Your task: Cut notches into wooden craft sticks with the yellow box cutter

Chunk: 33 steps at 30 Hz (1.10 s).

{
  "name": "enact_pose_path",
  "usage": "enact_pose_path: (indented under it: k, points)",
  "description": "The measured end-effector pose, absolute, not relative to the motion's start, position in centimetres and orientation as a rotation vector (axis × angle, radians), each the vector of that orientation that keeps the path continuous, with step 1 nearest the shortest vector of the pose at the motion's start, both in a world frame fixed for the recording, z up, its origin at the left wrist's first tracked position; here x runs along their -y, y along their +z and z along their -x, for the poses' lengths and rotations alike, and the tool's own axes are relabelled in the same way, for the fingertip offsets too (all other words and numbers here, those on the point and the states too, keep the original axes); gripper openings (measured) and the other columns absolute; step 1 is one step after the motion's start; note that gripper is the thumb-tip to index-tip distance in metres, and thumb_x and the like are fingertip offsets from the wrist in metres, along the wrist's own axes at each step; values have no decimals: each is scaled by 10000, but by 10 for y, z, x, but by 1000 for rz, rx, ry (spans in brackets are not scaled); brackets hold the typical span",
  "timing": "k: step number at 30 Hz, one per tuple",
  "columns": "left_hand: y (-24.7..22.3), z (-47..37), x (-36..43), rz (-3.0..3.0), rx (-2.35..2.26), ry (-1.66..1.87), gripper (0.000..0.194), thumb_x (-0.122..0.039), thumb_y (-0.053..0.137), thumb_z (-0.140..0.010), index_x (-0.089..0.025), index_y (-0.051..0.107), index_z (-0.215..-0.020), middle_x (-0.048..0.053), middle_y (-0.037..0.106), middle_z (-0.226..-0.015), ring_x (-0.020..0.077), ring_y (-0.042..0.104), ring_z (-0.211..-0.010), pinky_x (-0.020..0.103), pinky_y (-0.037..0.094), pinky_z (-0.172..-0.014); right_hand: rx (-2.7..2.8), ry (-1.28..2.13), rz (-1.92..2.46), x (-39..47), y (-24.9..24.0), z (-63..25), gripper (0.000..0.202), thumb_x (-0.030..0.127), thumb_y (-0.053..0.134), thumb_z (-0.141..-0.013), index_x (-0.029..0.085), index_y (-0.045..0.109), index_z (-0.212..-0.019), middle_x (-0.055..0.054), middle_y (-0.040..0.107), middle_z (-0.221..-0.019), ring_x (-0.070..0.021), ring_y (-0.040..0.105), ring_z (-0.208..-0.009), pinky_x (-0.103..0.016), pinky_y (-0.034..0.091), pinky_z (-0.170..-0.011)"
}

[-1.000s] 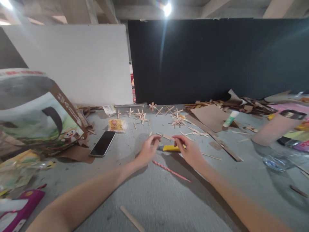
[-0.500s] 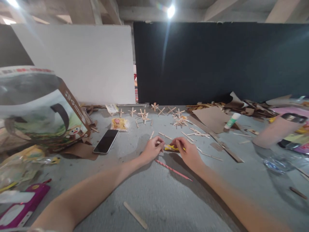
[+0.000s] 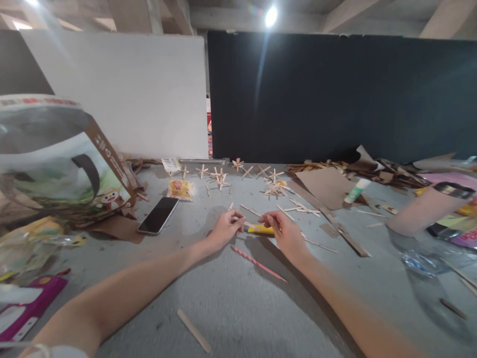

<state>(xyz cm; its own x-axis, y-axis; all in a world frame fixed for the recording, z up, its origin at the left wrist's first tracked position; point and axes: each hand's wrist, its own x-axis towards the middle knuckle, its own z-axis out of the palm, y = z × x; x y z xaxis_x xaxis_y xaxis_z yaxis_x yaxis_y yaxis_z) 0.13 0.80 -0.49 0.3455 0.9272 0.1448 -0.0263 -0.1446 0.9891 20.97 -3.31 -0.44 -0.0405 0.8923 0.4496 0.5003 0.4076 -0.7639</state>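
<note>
Pale stick (image 3: 251, 225), yellow cutter (image 3: 262, 229)

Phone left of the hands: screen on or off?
Looks off: the smartphone screen is dark across its whole face, with no lit icons or text visible.

Your sticks (image 3: 194, 330): bare wood, matt. Counter (image 3: 231, 303) before you: matt, scuffed. Your cutter (image 3: 261, 229): smooth plastic. Phone (image 3: 158, 216): glossy screen. Cardboard (image 3: 320, 186): dull, matt. Packet (image 3: 181, 189): shiny, crinkled plastic. Bottle (image 3: 421, 213): smooth, matt.
</note>
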Motion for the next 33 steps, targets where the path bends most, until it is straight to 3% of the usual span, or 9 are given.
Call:
enact_pose_path:
  k: [10,16,20,27,33]
  points:
    - [0,0,-8,-1486,-902,1040,374,-519,785,-768,-189,610,-789,-18,605,-560,113,507,-491,250,391,-527,1725,415,1272,26,-8,-217,290,454,413,-1051,245,610,-1010,-70,778,-905,-232,721,-817,-374,548,-785]
    - [-1,-1,-11,-1437,-906,1105,360,-499,785,-737,-183,628,-807,-12,609,-587,127,519,-535,264,402,-563,2088,214,1378,23,-6,-228,114,291,610,-960,214,690,-987,-90,740,-1002,-243,674,-966,-374,501,-875]
    - [-1,-1,-11,-1398,-911,1123,293,-447,762,-765,-184,640,-809,-4,606,-605,134,519,-550,268,401,-571,2271,102,1493,23,-5,-234,109,266,668,-944,217,709,-1032,-93,727,-1062,-272,661,-1043,-412,446,-941]
    - [1,1,-4,-1441,-867,1068,188,-360,704,-791,-198,610,-778,-43,483,-574,122,449,-534,262,327,-561,2051,-146,1787,26,5,-241,51,218,650,-926,193,682,-956,-162,688,-1076,-339,633,-1058,-421,454,-872]
    - [-4,3,-7,-1228,-842,1191,214,-286,668,-714,-232,512,-851,-93,362,-558,89,313,-463,247,199,-513,2327,411,1284,55,25,-214,195,318,616,-990,237,632,-813,-30,681,-824,-206,627,-766,-313,452,-701]
